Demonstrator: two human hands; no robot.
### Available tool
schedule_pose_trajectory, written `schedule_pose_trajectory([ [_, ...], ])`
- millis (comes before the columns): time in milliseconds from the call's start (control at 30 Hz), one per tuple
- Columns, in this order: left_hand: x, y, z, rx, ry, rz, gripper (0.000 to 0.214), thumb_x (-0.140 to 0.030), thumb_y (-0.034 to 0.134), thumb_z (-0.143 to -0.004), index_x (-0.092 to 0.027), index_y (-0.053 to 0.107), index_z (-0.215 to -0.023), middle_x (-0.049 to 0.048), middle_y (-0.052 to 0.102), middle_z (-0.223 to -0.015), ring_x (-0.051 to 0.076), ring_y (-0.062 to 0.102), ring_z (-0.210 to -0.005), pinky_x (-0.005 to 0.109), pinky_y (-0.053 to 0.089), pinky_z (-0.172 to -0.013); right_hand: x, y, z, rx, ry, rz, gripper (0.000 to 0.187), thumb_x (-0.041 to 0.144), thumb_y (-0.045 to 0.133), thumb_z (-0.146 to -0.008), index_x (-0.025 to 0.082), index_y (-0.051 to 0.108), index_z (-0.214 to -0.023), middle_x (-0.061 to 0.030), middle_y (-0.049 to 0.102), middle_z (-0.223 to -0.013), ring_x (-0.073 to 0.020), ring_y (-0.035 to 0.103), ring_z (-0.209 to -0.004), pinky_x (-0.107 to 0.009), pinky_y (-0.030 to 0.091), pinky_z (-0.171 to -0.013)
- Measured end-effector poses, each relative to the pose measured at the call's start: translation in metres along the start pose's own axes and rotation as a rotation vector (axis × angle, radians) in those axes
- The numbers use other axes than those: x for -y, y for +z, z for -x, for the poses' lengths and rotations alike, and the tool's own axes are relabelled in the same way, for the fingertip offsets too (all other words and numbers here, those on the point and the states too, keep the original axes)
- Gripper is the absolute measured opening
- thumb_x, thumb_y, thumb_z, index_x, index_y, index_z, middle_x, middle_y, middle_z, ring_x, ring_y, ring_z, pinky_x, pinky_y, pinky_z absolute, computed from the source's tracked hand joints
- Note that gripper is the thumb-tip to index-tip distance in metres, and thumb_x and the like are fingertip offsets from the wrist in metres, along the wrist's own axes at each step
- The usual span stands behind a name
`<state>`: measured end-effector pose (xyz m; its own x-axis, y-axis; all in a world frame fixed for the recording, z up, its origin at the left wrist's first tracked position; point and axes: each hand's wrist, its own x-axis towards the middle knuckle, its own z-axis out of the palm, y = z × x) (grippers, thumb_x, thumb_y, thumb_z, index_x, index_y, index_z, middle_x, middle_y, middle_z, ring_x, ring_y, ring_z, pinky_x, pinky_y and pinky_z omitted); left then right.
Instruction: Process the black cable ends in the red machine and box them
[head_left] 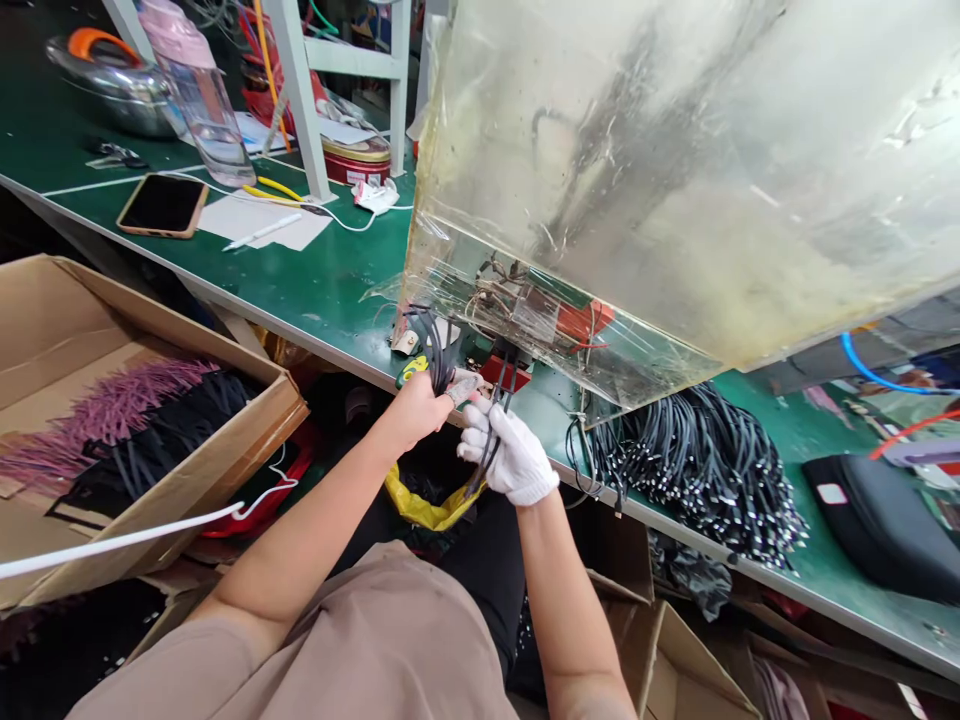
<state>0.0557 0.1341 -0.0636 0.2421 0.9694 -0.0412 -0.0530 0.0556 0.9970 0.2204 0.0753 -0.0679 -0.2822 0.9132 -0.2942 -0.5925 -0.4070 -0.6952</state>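
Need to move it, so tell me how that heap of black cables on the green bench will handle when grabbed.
The heap of black cables will probably be floppy: its strands curve and sag over each other, so it may slump rather than lift as one mass. The pale tips could snag. It lies near the edge of the green workbench, so a push might spill strands over.

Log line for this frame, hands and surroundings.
left hand: bare, gripping black cables | right hand: white-gloved, holding black cables | beside: cable pile on green bench
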Motion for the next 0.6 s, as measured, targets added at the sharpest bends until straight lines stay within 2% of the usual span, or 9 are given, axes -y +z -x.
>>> schedule_pose_trajectory([
  [133,-0.006,-0.013,0.027,-0.018,0.023,0.037,0.030,-0.043,0.077,-0.083,-0.013,0.078,-0.086,-0.0024,0.053,-0.045,0.008,0.035,-0.036,0.022,0.024,-0.036,0.021,0.010,-0.031,-0.045,-0.037,0.001,0.017,0.030,0.065,-0.095,0.018,0.065,-0.107,-0.0052,0.074,-0.095,-0.0147,0.068,-0.073,-0.028,0.061,-0.064],
  [233,-0.009,-0.020,0.048,-0.003,0.029,0.077,0.038,-0.051,0.072,-0.087,-0.014,0.077,-0.083,-0.0038,0.047,-0.042,0.007,0.034,-0.035,0.022,0.024,-0.037,0.027,0.013,-0.045,-0.025,-0.055,-0.038,0.007,0.026,0.061,-0.096,0.020,0.064,-0.098,-0.0012,0.070,-0.087,-0.0118,0.061,-0.064,-0.026,0.059,-0.062],
  [300,-0.010,-0.024,0.061,0.026,0.038,0.116,0.043,-0.055,0.068,-0.090,-0.013,0.076,-0.082,-0.0009,0.054,-0.047,0.006,0.034,-0.036,0.022,0.024,-0.038,0.028,0.015,-0.049,-0.025,-0.068,-0.069,0.010,0.024,0.057,-0.098,0.020,0.065,-0.096,-0.0005,0.069,-0.085,-0.0110,0.055,-0.060,-0.025,0.058,-0.061],
  [433,-0.013,-0.030,0.079,0.023,0.052,0.198,0.043,-0.055,0.067,-0.091,-0.014,0.075,-0.083,0.0086,0.074,-0.074,0.003,0.037,-0.036,0.022,0.023,-0.036,0.034,0.020,-0.054,-0.132,-0.049,-0.148,0.024,0.020,0.044,-0.102,0.020,0.068,-0.100,-0.0031,0.073,-0.092,-0.0123,0.058,-0.063,-0.027,0.059,-0.064],
  [600,-0.020,-0.037,0.096,0.021,0.069,0.251,0.035,-0.052,0.068,-0.091,-0.019,0.079,-0.096,0.0055,0.072,-0.071,0.003,0.037,-0.033,0.020,0.022,-0.033,0.041,0.023,-0.057,-0.157,-0.008,-0.202,0.032,0.019,0.036,-0.104,0.017,0.068,-0.099,-0.0039,0.074,-0.087,-0.0106,0.063,-0.061,-0.021,0.059,-0.058],
])
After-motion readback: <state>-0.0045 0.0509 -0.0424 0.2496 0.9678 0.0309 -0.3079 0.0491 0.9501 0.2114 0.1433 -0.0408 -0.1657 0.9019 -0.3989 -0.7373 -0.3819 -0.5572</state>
